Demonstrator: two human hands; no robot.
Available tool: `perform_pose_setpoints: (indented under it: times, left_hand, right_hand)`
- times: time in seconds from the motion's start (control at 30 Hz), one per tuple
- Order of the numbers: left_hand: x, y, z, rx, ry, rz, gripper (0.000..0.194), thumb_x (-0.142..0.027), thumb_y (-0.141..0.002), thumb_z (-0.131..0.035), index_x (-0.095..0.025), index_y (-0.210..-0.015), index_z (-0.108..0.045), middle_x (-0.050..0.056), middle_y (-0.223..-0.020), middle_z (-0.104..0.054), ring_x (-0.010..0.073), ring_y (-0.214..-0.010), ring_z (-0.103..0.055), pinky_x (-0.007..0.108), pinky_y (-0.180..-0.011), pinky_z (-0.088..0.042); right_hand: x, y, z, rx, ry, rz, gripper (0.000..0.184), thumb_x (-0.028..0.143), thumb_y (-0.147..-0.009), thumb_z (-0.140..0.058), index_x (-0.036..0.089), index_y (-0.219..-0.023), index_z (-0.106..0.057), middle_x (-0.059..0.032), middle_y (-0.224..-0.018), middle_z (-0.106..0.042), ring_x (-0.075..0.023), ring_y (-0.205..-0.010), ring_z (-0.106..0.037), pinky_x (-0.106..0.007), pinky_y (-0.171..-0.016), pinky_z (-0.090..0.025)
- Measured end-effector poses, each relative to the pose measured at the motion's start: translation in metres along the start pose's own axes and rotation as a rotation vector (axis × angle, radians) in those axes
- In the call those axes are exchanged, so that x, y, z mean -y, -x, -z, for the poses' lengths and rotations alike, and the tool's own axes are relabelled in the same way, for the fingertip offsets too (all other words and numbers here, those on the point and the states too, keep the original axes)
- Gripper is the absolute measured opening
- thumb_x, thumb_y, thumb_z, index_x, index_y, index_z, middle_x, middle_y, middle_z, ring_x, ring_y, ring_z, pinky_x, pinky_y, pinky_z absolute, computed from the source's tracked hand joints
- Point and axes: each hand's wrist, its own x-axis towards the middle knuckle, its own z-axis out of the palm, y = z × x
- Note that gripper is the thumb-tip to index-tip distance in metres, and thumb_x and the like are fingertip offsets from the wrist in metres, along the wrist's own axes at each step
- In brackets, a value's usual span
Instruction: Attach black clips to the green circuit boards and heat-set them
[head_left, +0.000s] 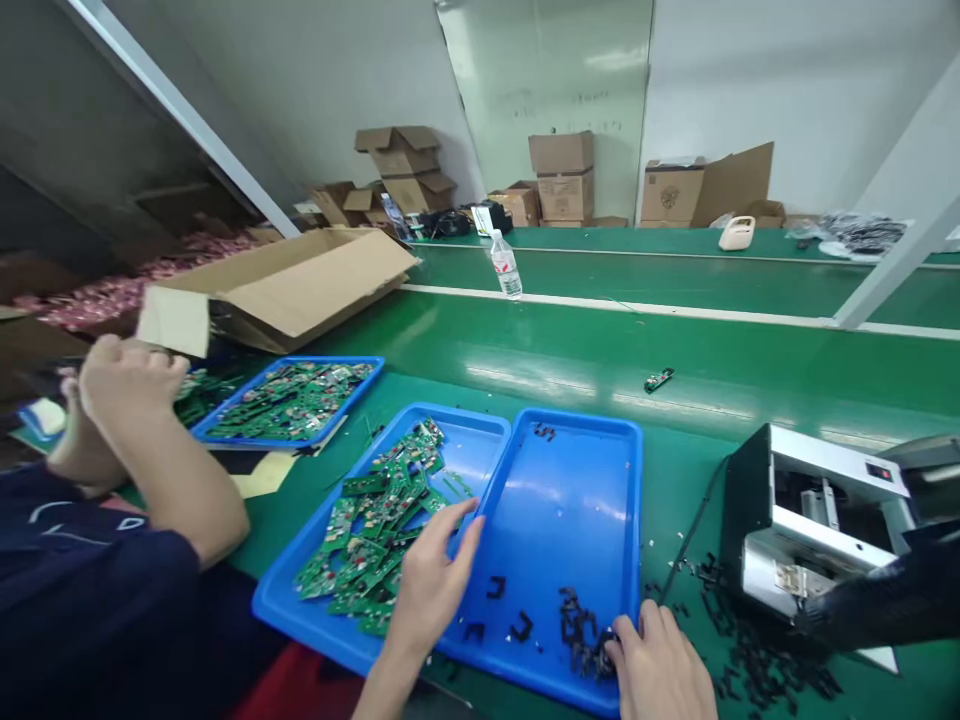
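My left hand (433, 580) is over the shared edge of two blue trays, thumb and forefinger apart, with no held object visible. Under and beside it, the left blue tray (480, 425) carries a heap of green circuit boards (375, 520). My right hand (664, 665) reaches over the near right corner of the right blue tray (562, 500), its curled fingertips pinching at a small pile of black plastic pieces (577, 625). A few more U-shaped black pieces (496, 587) lie loose on that tray's floor, and some sit at its far end.
At right stands a metal-cased machine (825, 530), with black pieces scattered around its base. A single circuit board (659, 380) and a water bottle (505, 265) are farther back. On the left, a co-worker's arms (157, 440) are beside another board-filled tray (292, 400) and an open carton (300, 280).
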Motion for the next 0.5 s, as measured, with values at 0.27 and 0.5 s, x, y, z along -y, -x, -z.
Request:
perform_pose_setpoints:
  times: [0.27, 0.5]
  left_hand:
    - [0.090, -0.030, 0.039, 0.152, -0.495, -0.214, 0.052, -0.004, -0.086, -0.042, -0.020, -0.122, -0.075, 0.016, -0.120, -0.071, 0.0339, -0.107, -0.068, 0.048, -0.094, -0.056]
    - [0.125, -0.072, 0.028, 0.317, -0.730, -0.346, 0.059, -0.008, -0.091, -0.031, -0.031, -0.112, -0.081, 0.011, -0.111, -0.074, 0.0364, -0.102, -0.065, 0.045, -0.081, -0.053]
  right_hand:
    - [-0.020, -0.002, 0.004, -0.278, -0.269, -0.151, 0.031, 0.038, -0.104, -0.051, 0.026, -0.084, -0.070, -0.0114, -0.105, -0.072, -0.0247, -0.081, -0.070, -0.032, -0.061, -0.052]
    - [-0.022, -0.007, 0.002, -0.274, -0.771, -0.265, 0.032, 0.046, -0.104, -0.052, 0.026, -0.101, -0.077, -0.0026, -0.075, -0.072, -0.0169, -0.061, -0.070, -0.023, -0.061, -0.057]
